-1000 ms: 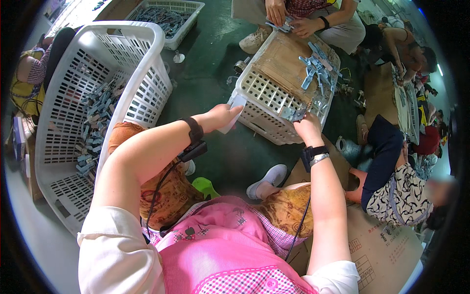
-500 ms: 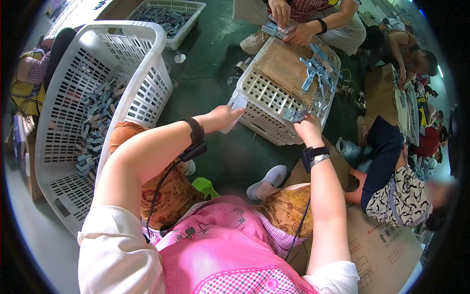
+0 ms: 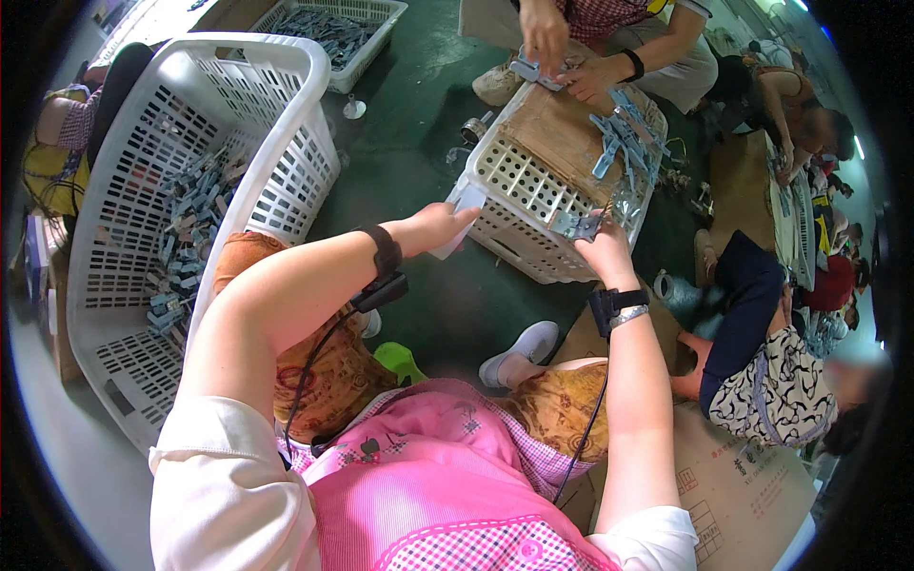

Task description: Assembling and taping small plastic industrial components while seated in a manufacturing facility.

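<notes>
— How many?
— Three white plastic baskets with holes [image 3: 288,122], left and middle. One thin, flat, whitish piece [image 3: 469,199].
— Where?
— Pinched in the left hand [image 3: 433,228], just left of the middle basket [image 3: 519,236]. Right hand [image 3: 606,249]: at small shiny metal bits [image 3: 574,226]; can't tell if gripping.
— And inside?
— Grey-blue clips [image 3: 200,205] in the big left basket and far left basket [image 3: 369,65]; on the middle one, brown flat cardboard [image 3: 547,133].

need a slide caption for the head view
Left hand holding a pale flat piece, right hand at a crate bearing blue parts.
</notes>
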`<state>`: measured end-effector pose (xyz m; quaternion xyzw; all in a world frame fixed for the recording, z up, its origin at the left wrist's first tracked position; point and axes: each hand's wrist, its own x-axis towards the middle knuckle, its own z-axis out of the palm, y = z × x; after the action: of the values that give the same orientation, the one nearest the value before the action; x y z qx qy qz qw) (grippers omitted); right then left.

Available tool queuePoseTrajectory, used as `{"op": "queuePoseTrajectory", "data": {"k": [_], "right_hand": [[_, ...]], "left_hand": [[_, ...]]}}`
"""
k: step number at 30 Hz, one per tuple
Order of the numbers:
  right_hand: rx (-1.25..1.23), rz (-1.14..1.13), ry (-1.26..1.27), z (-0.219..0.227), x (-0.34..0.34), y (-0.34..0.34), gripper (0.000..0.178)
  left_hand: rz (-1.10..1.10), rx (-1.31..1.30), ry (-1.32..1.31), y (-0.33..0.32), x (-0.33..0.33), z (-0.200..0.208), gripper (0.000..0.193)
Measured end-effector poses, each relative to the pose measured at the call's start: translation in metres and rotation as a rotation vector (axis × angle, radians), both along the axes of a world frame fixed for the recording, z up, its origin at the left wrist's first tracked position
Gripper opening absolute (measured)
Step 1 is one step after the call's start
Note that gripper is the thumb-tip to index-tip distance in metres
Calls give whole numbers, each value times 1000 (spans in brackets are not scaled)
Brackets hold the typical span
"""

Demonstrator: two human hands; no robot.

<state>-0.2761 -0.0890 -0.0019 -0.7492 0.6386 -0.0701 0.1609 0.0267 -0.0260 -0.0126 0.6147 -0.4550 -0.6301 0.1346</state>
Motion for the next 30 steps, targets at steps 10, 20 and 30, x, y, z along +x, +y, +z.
{"op": "queuePoseTrajectory", "data": {"k": [10, 20, 30], "right_hand": [[213, -17, -259, -3, -6, -1, 83], [-19, -7, -204, -8, 5, 2, 40], [-154, 11, -226, -13, 3, 9, 34]], "left_hand": [[11, 8, 16, 0, -2, 3, 63], [223, -166, -10, -16, -4, -38, 64], [350, -95, 182, -31, -12, -32, 63]]}}
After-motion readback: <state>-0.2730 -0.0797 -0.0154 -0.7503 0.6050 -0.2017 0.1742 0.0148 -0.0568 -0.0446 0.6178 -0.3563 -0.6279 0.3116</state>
